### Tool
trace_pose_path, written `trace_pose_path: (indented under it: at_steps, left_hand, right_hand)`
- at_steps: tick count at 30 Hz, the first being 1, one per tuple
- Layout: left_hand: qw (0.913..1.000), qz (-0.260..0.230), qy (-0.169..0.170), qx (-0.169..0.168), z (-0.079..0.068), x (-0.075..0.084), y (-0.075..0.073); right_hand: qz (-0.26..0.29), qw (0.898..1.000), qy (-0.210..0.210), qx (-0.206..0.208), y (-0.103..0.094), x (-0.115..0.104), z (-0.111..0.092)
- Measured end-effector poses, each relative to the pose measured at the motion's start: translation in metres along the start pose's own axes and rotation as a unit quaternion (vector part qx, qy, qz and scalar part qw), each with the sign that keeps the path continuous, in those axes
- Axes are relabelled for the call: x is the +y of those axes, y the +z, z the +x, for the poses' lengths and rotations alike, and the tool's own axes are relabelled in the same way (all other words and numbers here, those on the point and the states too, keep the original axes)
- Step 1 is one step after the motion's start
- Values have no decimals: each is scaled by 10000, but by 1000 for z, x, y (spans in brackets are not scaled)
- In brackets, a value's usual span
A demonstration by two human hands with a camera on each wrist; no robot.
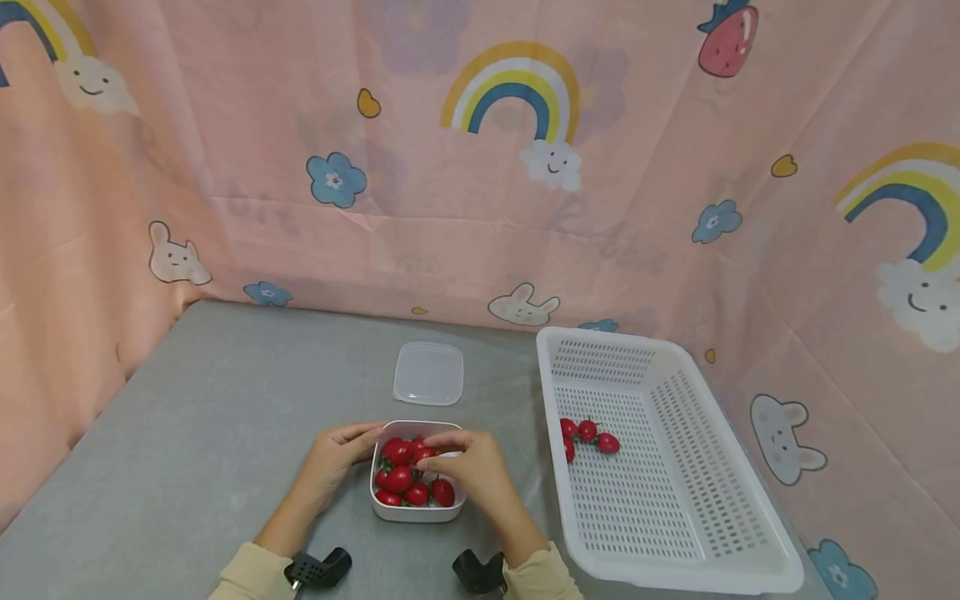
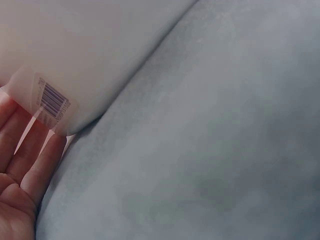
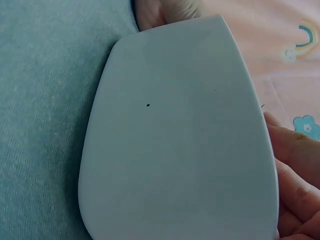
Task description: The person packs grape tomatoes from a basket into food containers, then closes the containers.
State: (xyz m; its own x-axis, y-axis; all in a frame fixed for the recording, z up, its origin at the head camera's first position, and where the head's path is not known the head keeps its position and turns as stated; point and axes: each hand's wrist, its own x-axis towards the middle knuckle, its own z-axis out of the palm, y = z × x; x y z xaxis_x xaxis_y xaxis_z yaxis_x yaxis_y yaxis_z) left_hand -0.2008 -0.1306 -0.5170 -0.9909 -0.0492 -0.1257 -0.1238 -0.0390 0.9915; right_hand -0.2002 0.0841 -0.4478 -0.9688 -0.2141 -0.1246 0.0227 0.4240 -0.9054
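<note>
A small white plastic container stands on the grey cloth in the head view, holding several red cherry tomatoes with green stems. My left hand rests against its back left corner, fingers fairly straight. In the left wrist view these fingers touch the container wall near a barcode label. Over the container's right side, my right hand pinches a cherry tomato between thumb and index finger. The container's outer wall hides most of that hand's fingertips in the right wrist view.
A large white perforated basket stands to the right, with several cherry tomatoes near its left wall. Behind the container lies a translucent square lid. A pink printed curtain hangs along the back and sides.
</note>
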Motion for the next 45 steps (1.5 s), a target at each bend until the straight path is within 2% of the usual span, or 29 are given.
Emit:
trace_pose_path:
  at_steps: [16, 28, 36, 42, 45]
  left_hand:
    - [10000, 36, 25, -40, -2, 3, 1]
    - [10000, 46, 44, -75, -1, 2, 0]
    - [9999, -55, 30, -102, -1, 2, 0]
    - [10000, -41, 24, -65, 0, 1, 0]
    - [10000, -25, 28, -48, 0, 1, 0]
  right_hand:
    - [-134, 9992, -172, -321, -3, 1, 1]
    - [-85, 9994, -11, -328, -3, 1, 2]
    - [157, 9995, 101, -235, -3, -6, 2]
    - [674, 9977, -11, 0, -3, -20, 0]
    - [745, 9972, -68, 53, -5, -30, -1]
